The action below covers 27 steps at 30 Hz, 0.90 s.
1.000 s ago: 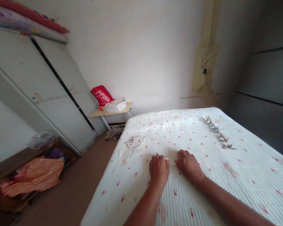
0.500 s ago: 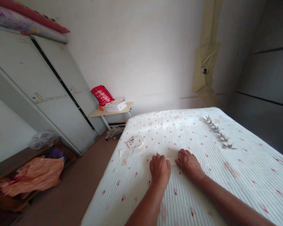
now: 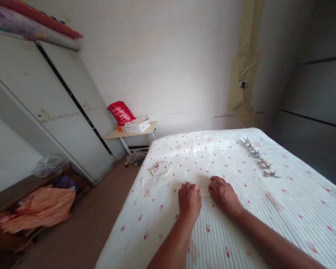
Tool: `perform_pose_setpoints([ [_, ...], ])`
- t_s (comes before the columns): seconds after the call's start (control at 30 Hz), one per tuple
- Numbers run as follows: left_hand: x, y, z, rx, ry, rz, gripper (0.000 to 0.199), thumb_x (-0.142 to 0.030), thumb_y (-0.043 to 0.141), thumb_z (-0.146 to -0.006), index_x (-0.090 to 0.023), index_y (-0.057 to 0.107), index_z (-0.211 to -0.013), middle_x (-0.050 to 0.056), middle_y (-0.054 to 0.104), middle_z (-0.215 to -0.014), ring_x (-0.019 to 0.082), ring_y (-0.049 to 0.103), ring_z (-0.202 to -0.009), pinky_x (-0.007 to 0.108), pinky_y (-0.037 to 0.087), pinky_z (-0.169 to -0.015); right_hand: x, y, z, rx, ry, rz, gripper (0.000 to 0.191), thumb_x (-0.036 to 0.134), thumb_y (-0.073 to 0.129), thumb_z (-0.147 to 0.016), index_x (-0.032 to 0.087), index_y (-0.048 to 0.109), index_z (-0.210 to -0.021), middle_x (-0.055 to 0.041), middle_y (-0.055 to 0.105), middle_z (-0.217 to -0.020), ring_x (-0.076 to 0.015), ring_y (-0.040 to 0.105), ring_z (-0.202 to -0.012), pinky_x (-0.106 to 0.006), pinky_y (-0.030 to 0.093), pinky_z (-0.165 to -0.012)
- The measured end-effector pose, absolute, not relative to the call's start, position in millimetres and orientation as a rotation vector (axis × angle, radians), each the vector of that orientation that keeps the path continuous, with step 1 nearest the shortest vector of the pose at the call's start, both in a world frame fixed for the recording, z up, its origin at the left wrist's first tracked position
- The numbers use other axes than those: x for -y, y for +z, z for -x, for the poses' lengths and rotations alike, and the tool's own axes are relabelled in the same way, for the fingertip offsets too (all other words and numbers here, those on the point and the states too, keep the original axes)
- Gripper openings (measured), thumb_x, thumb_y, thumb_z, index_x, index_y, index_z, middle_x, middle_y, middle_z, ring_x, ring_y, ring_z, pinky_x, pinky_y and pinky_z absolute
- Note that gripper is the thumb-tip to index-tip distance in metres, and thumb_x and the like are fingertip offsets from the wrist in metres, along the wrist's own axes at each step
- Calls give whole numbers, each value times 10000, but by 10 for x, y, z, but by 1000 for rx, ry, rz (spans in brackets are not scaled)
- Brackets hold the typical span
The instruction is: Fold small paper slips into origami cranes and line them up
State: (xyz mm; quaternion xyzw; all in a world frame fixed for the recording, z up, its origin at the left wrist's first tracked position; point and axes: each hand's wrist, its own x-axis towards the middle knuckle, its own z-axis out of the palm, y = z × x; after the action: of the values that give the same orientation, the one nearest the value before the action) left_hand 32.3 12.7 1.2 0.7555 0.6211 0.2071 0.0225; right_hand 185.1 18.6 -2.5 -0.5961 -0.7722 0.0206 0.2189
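Between my two hands a small piece of printed paper lies flat on the bed cover. My left hand has its fingers curled on the paper's left end. At the right end, my right hand is likewise closed over it, fingers bent down. Both palms face the bed, so the fingertips are hidden. To the left lies a loose pile of printed paper pieces. Off to the right, several folded paper cranes form a slanting row.
The bed wears a white ribbed cover with red dots. Beyond its left corner is a small table bearing a red bag and a white box. A grey cabinet and an orange plastic bag are farther left.
My hands stay at the two ends of the paper with only slight finger shifts. A bit more of the paper's middle shows between them.
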Motion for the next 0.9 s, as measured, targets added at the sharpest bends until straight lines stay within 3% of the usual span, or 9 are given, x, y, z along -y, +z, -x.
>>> perform_pose_setpoints([
  [0.2, -140, 7, -294, -1874, 700, -2284, 47, -203, 558, -749, -194, 594, -776, 35, 589, -842, 196, 510, -859, 313, 364, -751, -198, -10, -1847, 2082, 193, 1677, 60, 226, 541, -762, 181, 579, -751, -69, 561, -1050, -193, 526, -916, -290, 383, -737],
  [0.53, -134, -12, -300, -1876, 700, -2271, 98, -212, 596, -704, -196, 585, -800, 32, 588, -861, 202, 508, -871, 324, 359, -769, -155, 29, -1777, 2057, 117, 1727, 175, 332, 630, -700, 185, 552, -755, -64, 560, -985, -219, 512, -901, -304, 361, -693],
  [0.9, -152, 24, -296, -1892, 615, -2225, 121, -249, 602, -703, -202, 601, -815, 29, 588, -866, 201, 499, -891, 307, 351, -783, -195, 44, -1819, 2030, 274, 1765, 100, 166, 565, -649, 175, 540, -745, -63, 553, -990, -202, 511, -912, -287, 356, -716],
])
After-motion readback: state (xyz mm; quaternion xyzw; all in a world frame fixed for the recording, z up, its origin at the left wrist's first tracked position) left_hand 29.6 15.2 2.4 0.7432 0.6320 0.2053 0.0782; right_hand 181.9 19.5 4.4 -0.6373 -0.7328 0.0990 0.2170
